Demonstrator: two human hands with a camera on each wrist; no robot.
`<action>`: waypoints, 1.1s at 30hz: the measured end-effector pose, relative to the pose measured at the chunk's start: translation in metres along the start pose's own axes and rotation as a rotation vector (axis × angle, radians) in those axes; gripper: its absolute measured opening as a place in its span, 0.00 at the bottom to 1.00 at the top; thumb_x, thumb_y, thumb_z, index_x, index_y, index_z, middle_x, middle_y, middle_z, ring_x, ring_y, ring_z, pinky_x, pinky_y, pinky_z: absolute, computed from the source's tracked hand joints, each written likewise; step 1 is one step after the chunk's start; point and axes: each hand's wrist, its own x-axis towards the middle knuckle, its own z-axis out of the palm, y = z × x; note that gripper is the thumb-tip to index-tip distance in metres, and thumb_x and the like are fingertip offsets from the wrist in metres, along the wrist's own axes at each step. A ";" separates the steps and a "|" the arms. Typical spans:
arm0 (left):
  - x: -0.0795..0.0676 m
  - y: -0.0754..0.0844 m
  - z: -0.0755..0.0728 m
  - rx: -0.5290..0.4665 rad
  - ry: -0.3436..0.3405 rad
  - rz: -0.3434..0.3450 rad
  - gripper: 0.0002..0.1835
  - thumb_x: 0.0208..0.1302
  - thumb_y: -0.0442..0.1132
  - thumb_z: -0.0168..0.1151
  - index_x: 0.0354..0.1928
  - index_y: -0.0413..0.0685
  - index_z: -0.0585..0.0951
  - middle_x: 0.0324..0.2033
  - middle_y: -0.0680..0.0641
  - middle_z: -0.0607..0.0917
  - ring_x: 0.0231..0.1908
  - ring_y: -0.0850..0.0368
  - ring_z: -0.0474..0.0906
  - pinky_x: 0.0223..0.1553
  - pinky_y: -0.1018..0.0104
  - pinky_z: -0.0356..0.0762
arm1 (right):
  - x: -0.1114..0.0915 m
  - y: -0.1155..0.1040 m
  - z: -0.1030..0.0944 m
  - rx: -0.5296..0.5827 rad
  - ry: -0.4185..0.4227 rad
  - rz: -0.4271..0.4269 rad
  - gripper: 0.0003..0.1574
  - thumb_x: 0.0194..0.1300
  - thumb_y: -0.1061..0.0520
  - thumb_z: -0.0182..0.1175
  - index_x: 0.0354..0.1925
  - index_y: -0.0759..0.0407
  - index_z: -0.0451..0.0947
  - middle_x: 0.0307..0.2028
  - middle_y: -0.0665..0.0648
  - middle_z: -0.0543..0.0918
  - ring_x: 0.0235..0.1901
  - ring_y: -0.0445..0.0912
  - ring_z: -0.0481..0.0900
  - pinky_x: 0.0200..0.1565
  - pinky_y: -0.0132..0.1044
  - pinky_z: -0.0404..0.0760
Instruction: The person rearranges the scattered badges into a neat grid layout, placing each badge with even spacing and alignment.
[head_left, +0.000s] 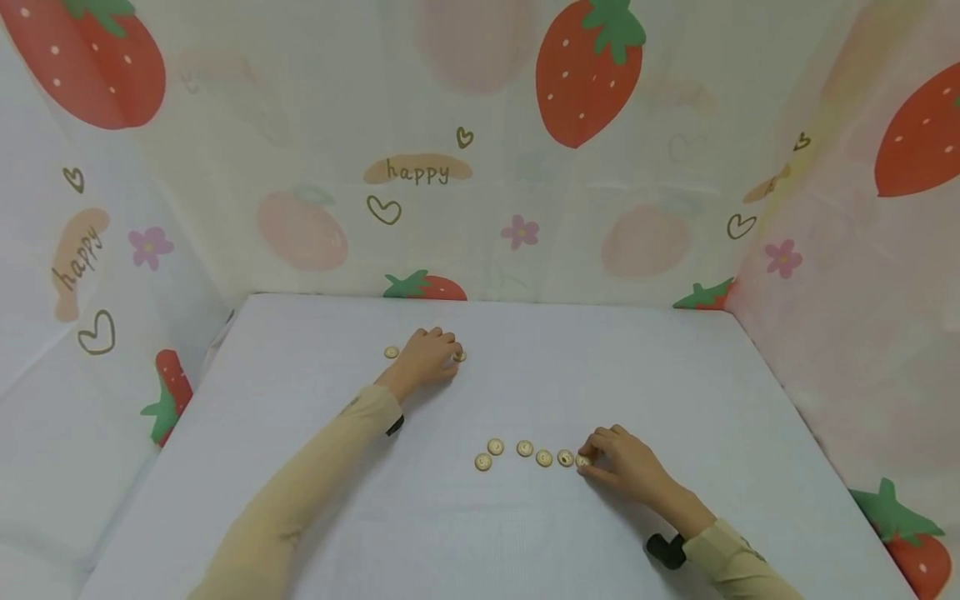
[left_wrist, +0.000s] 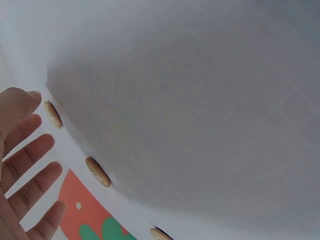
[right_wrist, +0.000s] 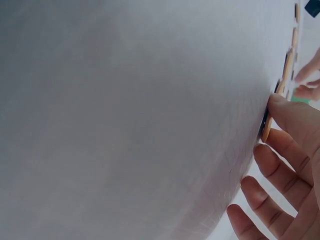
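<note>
Toward the far side of the table, my left hand (head_left: pixel 426 360) reaches over a wooden button (head_left: pixel 461 357). Its thumb tip comes right beside that button (left_wrist: pixel 53 114) in the left wrist view, while the other fingers (left_wrist: pixel 31 154) are spread and extended. Nearer the front, my right hand (head_left: pixel 628 463) pinches another wooden button (head_left: pixel 582 461) at the right end of a group. In the right wrist view the thumb lies on this button (right_wrist: pixel 267 127), with the index finger behind it and the remaining fingers (right_wrist: pixel 257 192) loosely bent.
Several wooden buttons (head_left: pixel 525 448) lie leftward of my right hand in an uneven row. One button (head_left: pixel 392 352) lies left of my left hand; another (left_wrist: pixel 98 172) shows in the left wrist view. A white cloth (head_left: pixel 637 358) covers the table, with strawberry-print curtains (head_left: pixel 450 225) around it.
</note>
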 end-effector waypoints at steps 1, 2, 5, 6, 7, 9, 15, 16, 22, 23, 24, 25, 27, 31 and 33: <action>-0.001 0.000 0.000 0.003 0.002 0.006 0.13 0.61 0.45 0.56 0.47 0.56 0.81 0.45 0.51 0.81 0.47 0.51 0.73 0.51 0.51 0.69 | 0.000 0.000 0.000 0.000 0.002 -0.001 0.11 0.51 0.50 0.69 0.33 0.51 0.80 0.32 0.43 0.79 0.34 0.38 0.71 0.37 0.35 0.75; -0.003 0.000 0.000 0.007 0.008 0.013 0.13 0.61 0.45 0.56 0.47 0.57 0.81 0.45 0.51 0.81 0.47 0.51 0.73 0.50 0.51 0.70 | 0.000 0.000 0.001 -0.002 0.004 0.000 0.11 0.51 0.50 0.69 0.33 0.51 0.80 0.32 0.42 0.79 0.34 0.38 0.71 0.37 0.35 0.75; -0.006 0.001 -0.001 0.006 0.029 0.034 0.13 0.61 0.45 0.56 0.47 0.57 0.81 0.45 0.51 0.81 0.48 0.51 0.73 0.50 0.51 0.70 | 0.000 0.001 0.002 -0.003 0.002 0.009 0.12 0.51 0.49 0.69 0.33 0.50 0.80 0.32 0.42 0.79 0.33 0.37 0.71 0.37 0.35 0.74; -0.007 0.002 -0.001 0.004 0.035 0.042 0.13 0.61 0.45 0.56 0.47 0.57 0.81 0.45 0.51 0.81 0.48 0.51 0.73 0.50 0.51 0.70 | -0.001 0.001 0.002 -0.003 0.001 0.010 0.12 0.51 0.49 0.69 0.33 0.50 0.80 0.32 0.41 0.79 0.33 0.37 0.70 0.37 0.34 0.74; -0.009 0.003 -0.002 0.001 0.045 0.053 0.14 0.61 0.45 0.57 0.47 0.56 0.81 0.45 0.51 0.81 0.48 0.51 0.74 0.50 0.51 0.70 | -0.001 0.001 0.002 -0.003 -0.001 0.013 0.12 0.51 0.49 0.68 0.33 0.50 0.80 0.32 0.41 0.79 0.34 0.36 0.70 0.37 0.34 0.74; -0.011 0.004 -0.002 0.000 0.071 0.080 0.13 0.60 0.45 0.58 0.46 0.55 0.81 0.44 0.51 0.81 0.47 0.51 0.74 0.49 0.51 0.71 | -0.001 0.002 0.002 -0.003 -0.004 0.015 0.12 0.51 0.48 0.68 0.34 0.50 0.80 0.32 0.41 0.79 0.33 0.36 0.70 0.37 0.34 0.74; -0.019 0.008 0.003 0.007 0.126 0.153 0.11 0.58 0.46 0.61 0.42 0.55 0.80 0.42 0.53 0.81 0.45 0.53 0.74 0.46 0.53 0.71 | -0.001 0.003 0.003 -0.001 0.002 0.007 0.12 0.51 0.48 0.68 0.33 0.50 0.79 0.32 0.41 0.79 0.33 0.36 0.70 0.37 0.34 0.74; -0.020 0.009 0.003 0.001 0.131 0.161 0.11 0.57 0.46 0.62 0.42 0.55 0.80 0.42 0.53 0.81 0.44 0.53 0.74 0.46 0.53 0.71 | -0.001 0.003 0.003 0.000 0.004 0.006 0.12 0.51 0.48 0.68 0.33 0.50 0.79 0.32 0.42 0.79 0.33 0.36 0.70 0.37 0.34 0.74; -0.028 0.018 0.001 0.007 0.153 0.212 0.11 0.57 0.46 0.62 0.41 0.55 0.81 0.42 0.52 0.80 0.43 0.54 0.74 0.45 0.54 0.72 | 0.000 0.004 0.004 -0.001 0.007 0.003 0.12 0.51 0.48 0.68 0.33 0.50 0.79 0.32 0.41 0.79 0.33 0.36 0.70 0.37 0.34 0.74; -0.029 0.020 0.000 0.010 0.157 0.220 0.10 0.57 0.46 0.62 0.41 0.55 0.81 0.42 0.52 0.80 0.43 0.54 0.74 0.45 0.54 0.72 | 0.000 0.004 0.004 0.000 0.009 0.002 0.12 0.51 0.49 0.68 0.33 0.50 0.79 0.32 0.41 0.79 0.33 0.36 0.70 0.37 0.34 0.74; -0.030 0.021 0.000 0.012 0.160 0.228 0.11 0.57 0.46 0.62 0.41 0.55 0.81 0.41 0.52 0.80 0.42 0.54 0.74 0.45 0.53 0.72 | 0.000 0.003 0.004 0.002 0.011 0.002 0.12 0.51 0.49 0.68 0.33 0.50 0.79 0.32 0.41 0.79 0.33 0.36 0.70 0.37 0.34 0.74; -0.032 0.023 -0.001 0.017 0.162 0.233 0.10 0.57 0.46 0.62 0.41 0.55 0.81 0.41 0.52 0.79 0.42 0.54 0.74 0.45 0.53 0.72 | 0.000 0.003 0.004 0.003 0.013 0.001 0.11 0.51 0.49 0.69 0.33 0.50 0.79 0.31 0.41 0.79 0.33 0.36 0.70 0.37 0.34 0.75; -0.034 0.026 -0.002 0.013 0.159 0.240 0.10 0.58 0.46 0.61 0.42 0.55 0.81 0.40 0.52 0.79 0.43 0.54 0.74 0.45 0.53 0.72 | 0.000 0.003 0.004 0.005 0.017 -0.002 0.11 0.50 0.50 0.69 0.33 0.50 0.79 0.31 0.41 0.79 0.33 0.37 0.71 0.37 0.35 0.75; -0.039 0.032 -0.003 0.013 0.149 0.248 0.10 0.58 0.45 0.61 0.42 0.56 0.81 0.39 0.53 0.80 0.44 0.54 0.75 0.44 0.55 0.72 | -0.001 0.002 0.004 0.003 0.011 0.004 0.11 0.51 0.50 0.68 0.33 0.50 0.79 0.31 0.41 0.79 0.34 0.38 0.72 0.37 0.36 0.75; -0.041 0.034 -0.003 0.020 0.144 0.254 0.10 0.59 0.45 0.61 0.42 0.56 0.81 0.39 0.53 0.80 0.45 0.54 0.74 0.43 0.56 0.71 | -0.001 0.002 0.004 0.001 0.007 0.008 0.10 0.52 0.50 0.68 0.33 0.50 0.79 0.31 0.41 0.79 0.34 0.38 0.72 0.37 0.36 0.75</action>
